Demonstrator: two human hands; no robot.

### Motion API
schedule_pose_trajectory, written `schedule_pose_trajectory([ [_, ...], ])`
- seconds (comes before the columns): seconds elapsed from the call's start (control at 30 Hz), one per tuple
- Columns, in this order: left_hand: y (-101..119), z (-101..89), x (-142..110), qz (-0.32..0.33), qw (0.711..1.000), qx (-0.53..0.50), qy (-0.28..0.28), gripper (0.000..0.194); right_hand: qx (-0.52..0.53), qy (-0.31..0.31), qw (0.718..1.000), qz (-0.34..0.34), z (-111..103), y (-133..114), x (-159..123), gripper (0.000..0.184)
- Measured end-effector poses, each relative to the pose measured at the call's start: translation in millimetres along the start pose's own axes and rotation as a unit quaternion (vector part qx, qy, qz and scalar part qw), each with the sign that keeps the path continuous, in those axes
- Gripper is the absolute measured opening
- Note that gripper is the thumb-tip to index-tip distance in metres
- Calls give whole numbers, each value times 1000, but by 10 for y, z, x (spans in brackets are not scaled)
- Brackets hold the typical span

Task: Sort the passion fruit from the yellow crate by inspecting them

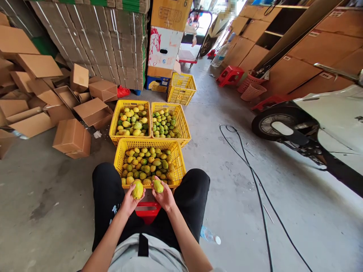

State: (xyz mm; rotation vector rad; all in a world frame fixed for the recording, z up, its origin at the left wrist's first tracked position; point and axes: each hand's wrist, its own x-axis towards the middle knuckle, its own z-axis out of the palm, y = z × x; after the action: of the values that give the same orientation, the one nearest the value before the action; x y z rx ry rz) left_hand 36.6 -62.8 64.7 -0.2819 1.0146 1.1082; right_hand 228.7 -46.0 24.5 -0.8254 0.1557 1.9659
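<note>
With the left hand's [129, 200] fingers curled around the larger fruit [137, 189] and the right hand's [166, 197] fingers cupping the smaller fruit [158, 186], a loosened grip could drop either into the yellow crate [178, 160] just beyond the fingertips

White motorbike [340, 121] partly beyond the right edge

Head view looks forward and down, near, its edges perhaps stretched.

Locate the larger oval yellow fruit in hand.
In the head view, the larger oval yellow fruit is in the left hand, left of the smaller oval yellow-green fruit in the right hand, by the nearest yellow plastic crate.
</note>
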Motion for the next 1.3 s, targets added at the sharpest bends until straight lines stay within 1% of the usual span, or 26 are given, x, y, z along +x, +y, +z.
schedule_pose_trajectory([
  [0.1, -4, 14, -14, 17, 1000, 11, 5, 22, 16, 10, 1000, 21, -22, -22, -4, 47],
  [0.17, 0, 16, -11, 15, 1000, 8, -2, 27, 11, 9, 1000, 17, -39, -25, 2, 48],
  [0.33, 26, -14, 7, -2, 999, -30, -19, 51, -36, 9, 999, -10, -39, 15, 24, 46],
  [0.43, 32, -83, 43, -5, 997, -47, -54, 69, -43, 12, 999, -24, -25, 27, 13, 43],
  [0.5, 28, -137, 83, -5, 995, -49, -82, 78, -44, -13, 999, -19, -16, 21, -4, 40],
  [0.57, 21, -170, 120, -1, 994, -52, -94, 81, -49, -58, 997, -4, -5, 11, -24, 40],
  [0.63, 16, -167, 135, 8, 995, -56, -84, 79, -59, -96, 994, 8, 8, 5, -37, 44],
  [0.7, 14, -132, 121, 16, 996, -56, -71, 74, -66, -103, 992, 10, 21, 4, -40, 48],
  [0.83, 1, -64, 58, 14, 998, -9, -53, 58, -40, -52, 998, 11, 13, 5, -23, 45],
  [0.93, -18, -72, 39, 15, 999, 25, -34, 51, -23, -30, 999, 23, -34, 0, -4, 40],
  [1.03, -33, -89, 42, 16, 999, 34, -35, 46, -28, -25, 999, 28, -68, 5, 7, 41],
  [1.1, -38, -80, 39, 19, 999, 34, -34, 41, -51, -34, 998, 29, -67, 15, 9, 40],
  [1.2, -33, -38, 20, 21, 999, 35, -20, 36, -79, -35, 996, 23, -33, 29, 2, 39],
  [1.3, -9, 1, -4, 4, 1000, 18, -9, 30, -78, -23, 997, 9, 15, 27, -21, 39],
])
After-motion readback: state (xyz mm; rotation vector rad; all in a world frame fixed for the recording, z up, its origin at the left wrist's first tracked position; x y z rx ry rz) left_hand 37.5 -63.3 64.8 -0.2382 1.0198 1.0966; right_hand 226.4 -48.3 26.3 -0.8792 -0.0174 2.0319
